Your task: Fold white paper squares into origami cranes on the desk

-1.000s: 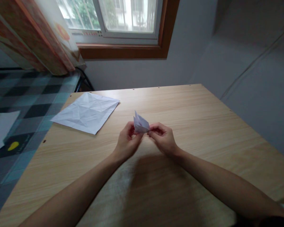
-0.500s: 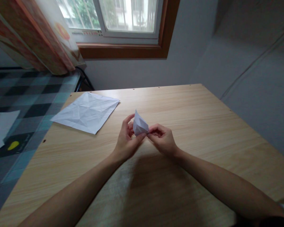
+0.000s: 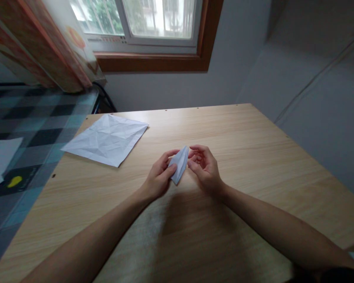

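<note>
A small piece of folded white paper (image 3: 180, 163), flat and pointed at both ends, is pinched in my left hand (image 3: 161, 173). The left thumb presses on its near face while the other fingers go behind it. Just to the right, my right hand (image 3: 204, 167) has its fingers curled and parted, with the fingertips close by the paper's right edge. No paper shows inside the right hand. Whether its thumb touches the edge, I cannot tell.
A creased white sheet (image 3: 106, 143) lies at the wooden table's (image 3: 253, 157) far left. Left of the table is a surface under a checked cloth (image 3: 47, 137), holding more white paper (image 3: 6, 159). A window (image 3: 162, 23) and curtain (image 3: 44, 43) stand beyond.
The folded paper has turned from an opened-out, upright shape to a flat, slanted one in my left hand. My right hand has let go of its lower corner and its fingers have parted.
</note>
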Tool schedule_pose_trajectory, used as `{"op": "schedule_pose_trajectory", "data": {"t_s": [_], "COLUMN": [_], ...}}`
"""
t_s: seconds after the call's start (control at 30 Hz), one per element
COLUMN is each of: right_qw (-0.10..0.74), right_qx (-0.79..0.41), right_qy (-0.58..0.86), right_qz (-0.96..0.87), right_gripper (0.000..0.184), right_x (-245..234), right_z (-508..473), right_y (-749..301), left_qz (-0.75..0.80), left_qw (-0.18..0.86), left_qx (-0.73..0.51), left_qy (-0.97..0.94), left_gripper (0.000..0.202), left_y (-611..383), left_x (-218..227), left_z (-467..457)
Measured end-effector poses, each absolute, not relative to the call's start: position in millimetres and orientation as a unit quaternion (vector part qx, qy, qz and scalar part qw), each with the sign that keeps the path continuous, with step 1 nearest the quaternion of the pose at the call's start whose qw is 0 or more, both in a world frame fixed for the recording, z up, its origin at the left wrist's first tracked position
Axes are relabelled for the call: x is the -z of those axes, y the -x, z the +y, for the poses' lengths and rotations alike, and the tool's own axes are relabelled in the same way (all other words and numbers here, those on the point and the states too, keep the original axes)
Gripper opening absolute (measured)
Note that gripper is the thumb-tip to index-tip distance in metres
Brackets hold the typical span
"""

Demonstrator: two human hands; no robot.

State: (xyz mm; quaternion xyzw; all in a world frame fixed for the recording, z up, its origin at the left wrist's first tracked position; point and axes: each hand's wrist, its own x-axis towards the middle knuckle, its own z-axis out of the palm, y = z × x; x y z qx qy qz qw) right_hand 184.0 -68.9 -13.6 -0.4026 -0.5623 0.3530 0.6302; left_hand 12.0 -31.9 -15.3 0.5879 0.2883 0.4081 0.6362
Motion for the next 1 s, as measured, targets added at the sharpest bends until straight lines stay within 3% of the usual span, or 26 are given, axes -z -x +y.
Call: {"op": "schedule_pose_trajectory", "data": {"t_s": [0.33,0.6,0.83,1.0], "right_qw": [0.651,0.634,0.631,0.635], "right_qx": [-0.309,-0.308,-0.306,-0.285], "right_qy": [0.413,0.435,0.437,0.443], "right_qz": [-0.557,-0.561,-0.564,-0.565], "right_gripper": [0.041,0.021,0.03,0.027], "right_x": [16.0,15.6,15.7,17.3], "right_z": [-66.3,-62.8,-61.3,-61.0], "right_y": [-183.2,-186.3,-189.2,-189.8], "left_qz": [0.302,0.317,0.31,0.305], "left_qw": [0.606,0.586,0.566,0.57], "left_qx": [-0.367,-0.366,-0.352,-0.356], "left_qy": [-0.638,-0.65,-0.677,-0.674], "left_gripper": [0.045,0.042,0.04,0.039], "left_y": [-11.9,-12.1,-10.7,-11.1], "left_x": [9.1,6.7,9.8,10.9], "left_z": [-35.4,-35.9,-34.2,-33.8]}}
